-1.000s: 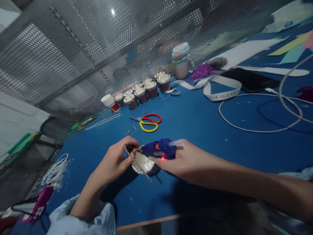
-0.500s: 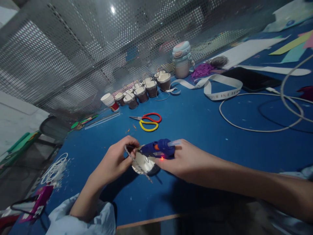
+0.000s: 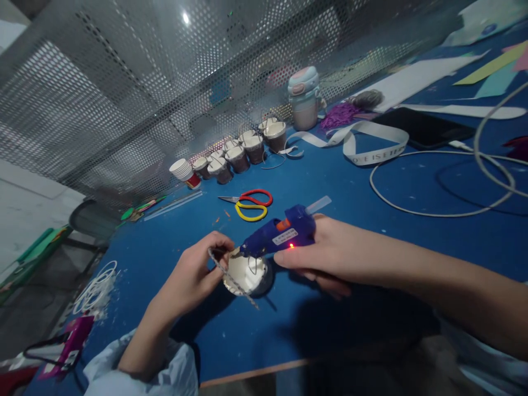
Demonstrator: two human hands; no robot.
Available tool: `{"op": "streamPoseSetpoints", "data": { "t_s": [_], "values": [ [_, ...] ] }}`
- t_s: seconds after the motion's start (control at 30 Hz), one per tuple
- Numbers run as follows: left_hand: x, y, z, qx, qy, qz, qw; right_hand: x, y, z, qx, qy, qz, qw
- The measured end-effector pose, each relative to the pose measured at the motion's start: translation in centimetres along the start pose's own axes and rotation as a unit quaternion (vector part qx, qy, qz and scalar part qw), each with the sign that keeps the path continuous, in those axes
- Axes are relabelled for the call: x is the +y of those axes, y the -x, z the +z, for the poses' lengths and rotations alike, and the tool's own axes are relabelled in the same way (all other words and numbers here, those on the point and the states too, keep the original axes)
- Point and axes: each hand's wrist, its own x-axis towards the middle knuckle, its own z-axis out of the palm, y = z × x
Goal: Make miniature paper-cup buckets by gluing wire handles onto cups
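My right hand (image 3: 325, 256) grips a blue glue gun (image 3: 280, 234) with a small red light lit; its nozzle points down-left at the rim of a small paper cup (image 3: 246, 274) standing on the blue table (image 3: 350, 220). A clear glue stick sticks out of the gun's back. My left hand (image 3: 196, 272) is closed in a pinch on the cup's left rim, where a thin twisted handle strip (image 3: 231, 280) runs across the cup.
Red and yellow scissors (image 3: 249, 205) lie just beyond the cup. Several finished small cups (image 3: 241, 154) and a cup stack (image 3: 183, 171) line the perforated metal wall. A pastel bottle (image 3: 304, 99), white ribbon (image 3: 371, 146), white cable (image 3: 433, 203) and phone (image 3: 421, 127) are to the right.
My right hand has lifted and swung the glue gun's back end up and to the right, so the gun now tilts down toward the cup. The left hand has stayed on the rim.
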Motion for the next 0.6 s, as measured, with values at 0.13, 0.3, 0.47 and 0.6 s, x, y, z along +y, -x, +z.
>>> {"op": "streamPoseSetpoints", "data": {
  "t_s": [0.13,0.3,0.47,0.6],
  "values": [
    [0.5,0.0,0.0,0.014,-0.004,-0.021,1.000,0.0,-0.2,0.0,0.001,-0.123,-0.025,0.992],
    [0.7,0.1,0.2,0.025,-0.008,-0.050,0.998,-0.3,-0.3,-0.1,0.072,-0.222,-0.094,0.968],
    [0.8,0.1,0.3,0.038,-0.018,-0.052,0.998,-0.1,-0.9,-1.0,0.253,-0.076,-0.138,0.955],
    [1.1,0.2,0.5,0.050,-0.019,-0.078,0.995,1.2,-2.5,-2.3,0.356,0.101,-0.138,0.919]
  ]
}}
